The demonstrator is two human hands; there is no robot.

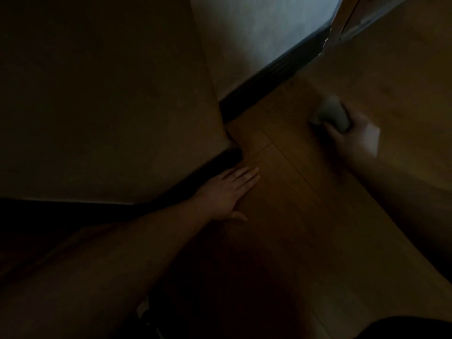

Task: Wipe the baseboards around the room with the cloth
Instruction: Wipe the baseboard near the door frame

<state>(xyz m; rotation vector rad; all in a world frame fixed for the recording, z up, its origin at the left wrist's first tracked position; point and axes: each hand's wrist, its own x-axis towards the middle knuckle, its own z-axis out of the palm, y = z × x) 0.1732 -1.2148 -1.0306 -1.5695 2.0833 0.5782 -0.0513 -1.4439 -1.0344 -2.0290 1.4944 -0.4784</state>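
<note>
Grey cloth (333, 113) bunched in the right hand (352, 137), fingers curled round it, blurred, over wood floor (305, 216). Dark baseboard (274, 72) runs up-left of that hand, apart from the cloth, bare floor between. Left hand (228, 192) lies flat, fingers straight, on floor just beside baseboard at the wall corner (230, 143).

The single head view looks steeply down from close above at the wooden floor (305, 192) beside a wall corner (227, 133).
</note>
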